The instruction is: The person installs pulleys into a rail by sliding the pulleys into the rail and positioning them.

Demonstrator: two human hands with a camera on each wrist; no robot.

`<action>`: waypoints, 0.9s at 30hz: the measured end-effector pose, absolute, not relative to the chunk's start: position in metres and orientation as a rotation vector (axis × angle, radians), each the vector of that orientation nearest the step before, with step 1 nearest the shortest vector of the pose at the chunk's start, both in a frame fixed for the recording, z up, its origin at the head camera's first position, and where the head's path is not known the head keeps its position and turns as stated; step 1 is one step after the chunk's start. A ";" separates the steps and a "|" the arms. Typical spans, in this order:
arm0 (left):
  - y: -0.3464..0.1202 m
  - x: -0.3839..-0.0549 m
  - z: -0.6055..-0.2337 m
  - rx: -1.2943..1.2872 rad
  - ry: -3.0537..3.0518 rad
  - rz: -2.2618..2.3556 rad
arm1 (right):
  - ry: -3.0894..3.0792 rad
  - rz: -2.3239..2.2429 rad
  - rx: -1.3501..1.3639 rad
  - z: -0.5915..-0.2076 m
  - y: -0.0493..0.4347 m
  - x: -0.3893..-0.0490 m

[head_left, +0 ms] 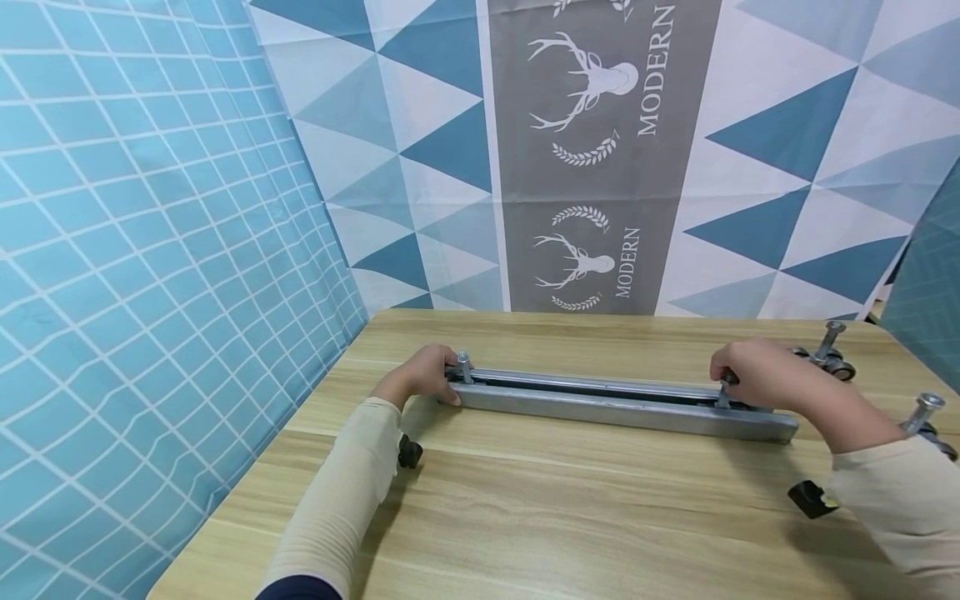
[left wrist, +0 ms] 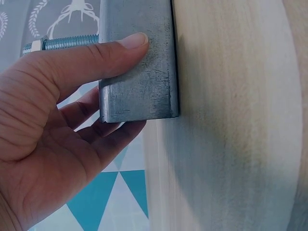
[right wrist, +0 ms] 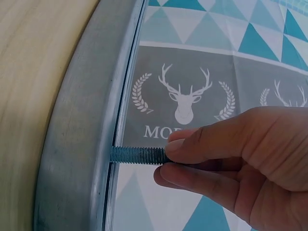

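Note:
A long grey metal channel rail lies across the wooden table with its slot facing up. My left hand grips its left end, the thumb on the near side wall and the fingers behind and at the end. Close to that hand a threaded bolt with a nut stands up out of the slot. Near the rail's right end my right hand pinches the top of a second threaded bolt between thumb and fingers. The fingertips hide this bolt's upper end.
Two roller trolleys with upright bolts rest on the table at the right, one farther back and one nearer, partly behind my forearm. Patterned curtains hang behind the table and at its left side. Small black pieces show beside both forearms.

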State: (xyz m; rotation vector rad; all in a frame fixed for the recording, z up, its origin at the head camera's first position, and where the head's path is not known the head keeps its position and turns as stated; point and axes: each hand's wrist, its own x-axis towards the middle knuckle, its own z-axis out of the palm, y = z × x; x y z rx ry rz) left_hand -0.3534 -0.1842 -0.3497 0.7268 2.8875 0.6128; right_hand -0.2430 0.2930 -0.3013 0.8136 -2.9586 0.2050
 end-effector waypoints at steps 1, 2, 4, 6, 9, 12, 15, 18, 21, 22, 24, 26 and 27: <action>-0.184 -0.353 -0.350 0.721 2.886 0.619 | -2.961 0.203 0.812 -0.301 0.292 -0.243; -0.184 -0.353 -0.350 0.717 2.884 0.626 | -2.963 0.201 0.815 -0.301 0.291 -0.244; -0.185 -0.353 -0.350 0.711 2.882 0.634 | -2.963 0.195 0.820 -0.302 0.289 -0.245; -0.185 -0.354 -0.351 0.706 2.874 0.654 | -2.961 0.189 0.825 -0.302 0.287 -0.245; -0.185 -0.354 -0.351 0.708 2.869 0.668 | -2.964 0.179 0.822 -0.301 0.283 -0.246; -0.186 -0.354 -0.351 0.709 2.863 0.678 | -2.967 0.181 0.822 -0.301 0.280 -0.247; -0.185 -0.354 -0.350 0.715 2.863 0.668 | -2.963 0.198 0.836 -0.301 0.278 -0.247; -0.185 -0.353 -0.350 0.720 2.866 0.662 | -2.950 0.217 0.855 -0.301 0.275 -0.247; -0.184 -0.354 -0.350 0.726 2.867 0.659 | -2.940 0.224 0.854 -0.301 0.273 -0.248; -0.185 -0.354 -0.349 0.726 2.868 0.657 | -2.940 0.227 0.856 -0.301 0.271 -0.248; -0.185 -0.354 -0.349 0.726 2.867 0.653 | -2.935 0.227 0.861 -0.301 0.269 -0.250; -0.185 -0.355 -0.350 0.728 2.869 0.645 | -2.935 0.224 0.861 -0.301 0.267 -0.251; -0.185 -0.355 -0.350 0.726 2.868 0.645 | -2.934 0.226 0.866 -0.301 0.265 -0.251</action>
